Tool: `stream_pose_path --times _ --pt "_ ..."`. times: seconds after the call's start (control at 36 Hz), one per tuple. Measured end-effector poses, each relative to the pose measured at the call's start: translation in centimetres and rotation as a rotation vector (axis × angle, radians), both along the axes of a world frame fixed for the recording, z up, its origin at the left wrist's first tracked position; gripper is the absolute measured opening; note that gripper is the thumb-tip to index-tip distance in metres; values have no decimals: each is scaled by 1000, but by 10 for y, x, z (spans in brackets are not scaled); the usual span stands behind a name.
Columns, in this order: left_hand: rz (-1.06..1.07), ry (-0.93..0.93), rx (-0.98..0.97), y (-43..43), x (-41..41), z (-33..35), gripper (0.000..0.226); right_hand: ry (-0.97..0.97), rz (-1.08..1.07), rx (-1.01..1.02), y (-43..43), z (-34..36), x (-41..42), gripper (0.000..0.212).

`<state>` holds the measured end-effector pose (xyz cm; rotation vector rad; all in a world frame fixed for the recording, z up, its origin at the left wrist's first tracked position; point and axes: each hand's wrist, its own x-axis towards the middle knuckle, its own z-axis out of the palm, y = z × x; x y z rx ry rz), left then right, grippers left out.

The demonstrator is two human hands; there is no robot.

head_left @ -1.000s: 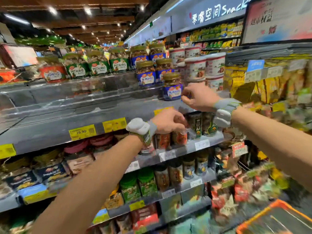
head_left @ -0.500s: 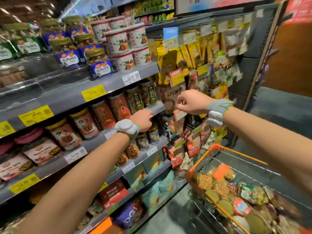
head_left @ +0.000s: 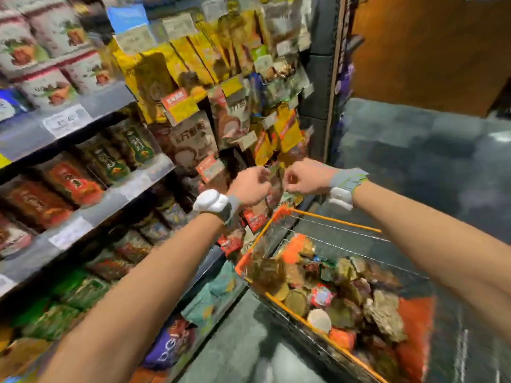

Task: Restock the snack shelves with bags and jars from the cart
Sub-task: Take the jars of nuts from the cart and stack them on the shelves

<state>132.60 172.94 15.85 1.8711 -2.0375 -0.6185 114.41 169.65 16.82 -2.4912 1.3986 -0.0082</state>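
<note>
Hands first: the left hand (head_left: 250,186) and right hand (head_left: 304,176) are held up close together, just apart, in front of the hanging bags (head_left: 287,131) at the end of the shelves (head_left: 91,217). Fingers on both are curled in, but everything's smeared with blur, so whether anything is actually pinched between them can't be told. A greenish scrap is seen in the gap, though it could just be one of the hanging packs behind.

A white tracker (head_left: 211,203) is strapped on the left wrist, and another one (head_left: 341,197) on the right.

The cart (head_left: 331,219), orange-rimmed wire, is parked low right, with its near corner just under the hands. It's piled with round-lidded jars (head_left: 296,301) and crumpled snack bags (head_left: 387,313).

On the left, dark jars (head_left: 69,181) are lined up on a middle shelf, white tubs (head_left: 49,89) are stacked on the one above, and green packs (head_left: 66,294) are seen lower down.
</note>
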Motion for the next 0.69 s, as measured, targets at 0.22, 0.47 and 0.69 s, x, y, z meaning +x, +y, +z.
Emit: stream_pose_path --times 0.22,0.47,0.69 --pt "-159 15 104 -75 -59 -59 35 21 -272 254 -36 -63 -62 37" --pt "-396 -45 322 -149 -99 -150 59 11 -477 423 -69 -151 -89 26" --pt "-550 -51 440 -162 -139 -227 38 26 -636 547 -53 -236 -133 23"
